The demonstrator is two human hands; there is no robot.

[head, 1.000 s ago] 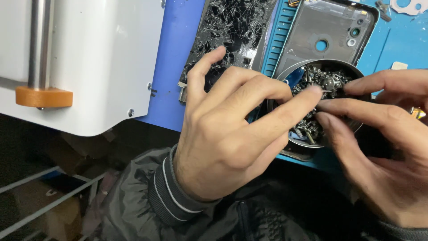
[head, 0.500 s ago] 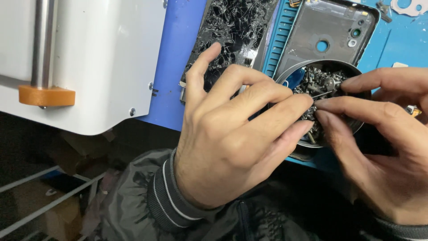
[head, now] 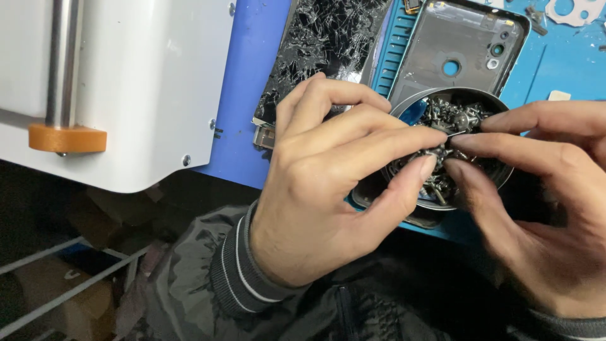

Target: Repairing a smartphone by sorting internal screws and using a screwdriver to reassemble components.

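Both hands meet over one round metal dish (head: 499, 180) of many small screws (head: 442, 117) at the desk's near edge: left hand (head: 328, 189) and right hand (head: 536, 189) pinch into the pile. One shattered screen (head: 328, 44) and one phone back cover (head: 454, 50) lie beyond; little free room.

I see a blue counter (head: 252, 95) under even, cool light. On its left stands a white box (head: 145, 82) with a metal rod (head: 62, 57) and an orange clip (head: 66, 139). Below the counter edge it is dark, with grey metal bars (head: 69, 278) near the floor.
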